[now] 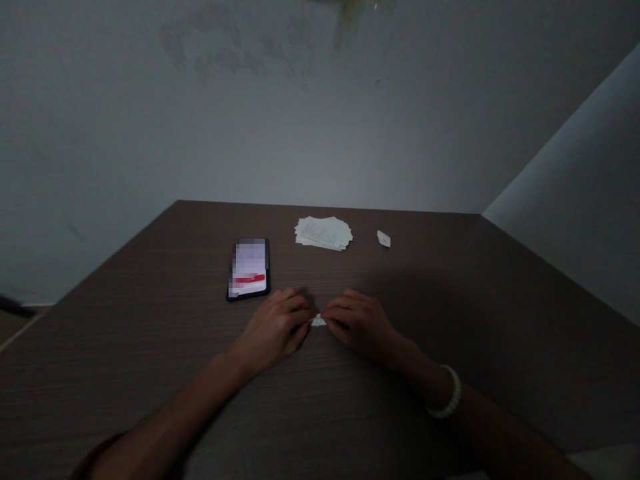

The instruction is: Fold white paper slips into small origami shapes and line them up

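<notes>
Going left to right: phone (249, 267) lies on table (165, 267), left hand (275, 327) pinches one side of small white paper (319, 321), apparently part-worked, sheet stack (324, 233) lies untouched beyond, right hand (363, 327) pinches other side, lone white piece (383, 239) sits apart.

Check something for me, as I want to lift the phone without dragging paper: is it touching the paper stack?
Apart. The head view shows a strip of bare tabletop between the phone and the paper stack.

Plain indoor room, type uncertain, wood-grain counter (150, 320) against stained, bare grey wall (240, 133), dim light
</notes>
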`<state>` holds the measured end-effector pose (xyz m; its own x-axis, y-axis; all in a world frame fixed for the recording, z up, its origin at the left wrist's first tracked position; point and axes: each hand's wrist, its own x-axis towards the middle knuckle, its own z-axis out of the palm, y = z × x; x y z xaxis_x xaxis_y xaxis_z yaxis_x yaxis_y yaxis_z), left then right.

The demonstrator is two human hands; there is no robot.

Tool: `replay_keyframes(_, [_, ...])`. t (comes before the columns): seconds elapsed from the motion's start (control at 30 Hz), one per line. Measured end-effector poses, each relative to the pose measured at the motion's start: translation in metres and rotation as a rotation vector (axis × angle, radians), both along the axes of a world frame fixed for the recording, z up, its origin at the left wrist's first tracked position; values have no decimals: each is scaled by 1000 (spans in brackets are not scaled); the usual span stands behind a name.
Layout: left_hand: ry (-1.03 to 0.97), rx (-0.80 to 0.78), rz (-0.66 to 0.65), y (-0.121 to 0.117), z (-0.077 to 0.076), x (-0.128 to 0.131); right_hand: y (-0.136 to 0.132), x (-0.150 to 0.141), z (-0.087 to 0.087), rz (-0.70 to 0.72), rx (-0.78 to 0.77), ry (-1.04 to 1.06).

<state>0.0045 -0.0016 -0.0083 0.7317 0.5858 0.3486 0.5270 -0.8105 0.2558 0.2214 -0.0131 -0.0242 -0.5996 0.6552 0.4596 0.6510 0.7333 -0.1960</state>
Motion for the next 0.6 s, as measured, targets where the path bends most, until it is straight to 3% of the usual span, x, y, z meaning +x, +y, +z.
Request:
replay_keyframes(0.33, [94, -6, -81, 2, 7, -10, -2, 7, 6, 33, -108, 34])
replay_keyframes(0.6, [14, -69, 24, 1, -1, -3, -2, -1, 2, -81, -165, 112])
